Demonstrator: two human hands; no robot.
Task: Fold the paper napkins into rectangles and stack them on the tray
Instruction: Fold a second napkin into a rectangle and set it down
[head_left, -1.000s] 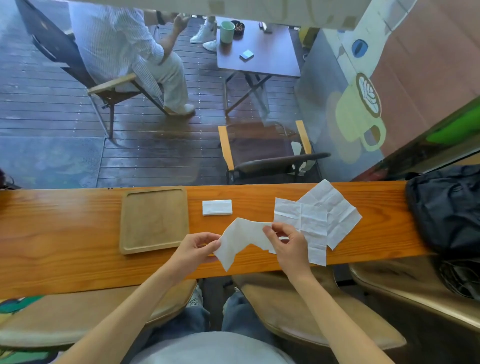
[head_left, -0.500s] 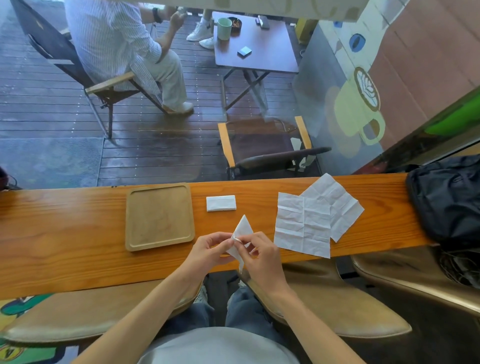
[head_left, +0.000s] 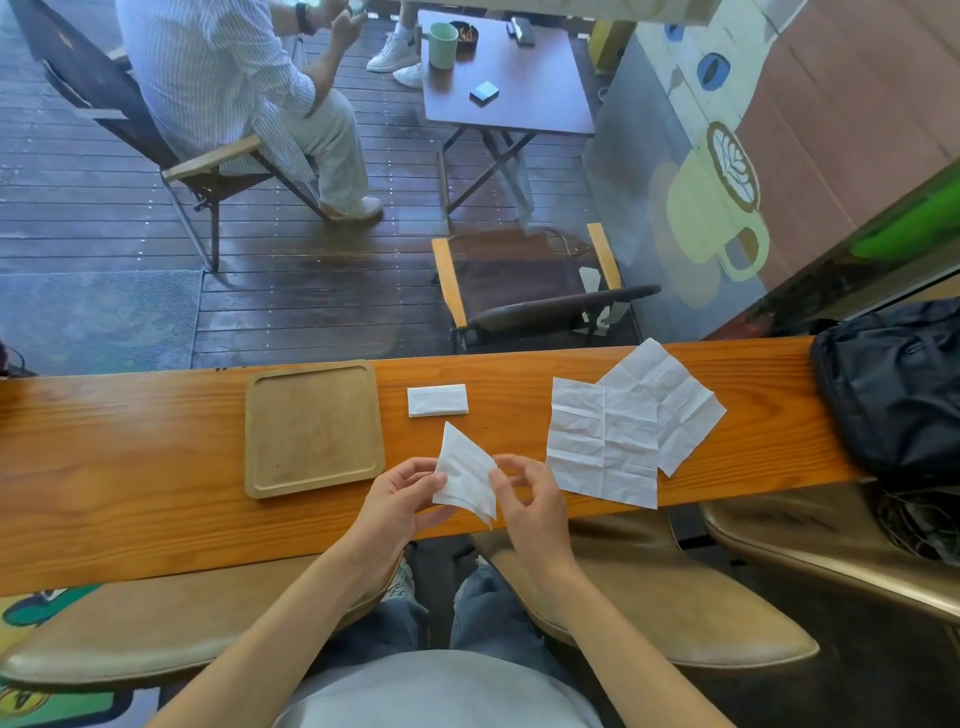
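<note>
Between our fingers (head_left: 496, 480) we see a plain white napkin (head_left: 464, 475). Beyond the fingertips lies a white folded napkin (head_left: 437, 400); left of them a pale tan tray (head_left: 313, 428) on the orange-brown, grained counter (head_left: 130, 467); right, creased white sheets (head_left: 605, 441).

**Four napkins, one tray**

Four paper napkins: one half-folded napkin (head_left: 465, 475) at 6 o'clock, one folded rectangle (head_left: 437, 400) at 12, two open sheets (head_left: 602, 441) (head_left: 670, 400) at 3. One wooden tray (head_left: 313, 427) at 9. One black bag (head_left: 893, 384).
</note>
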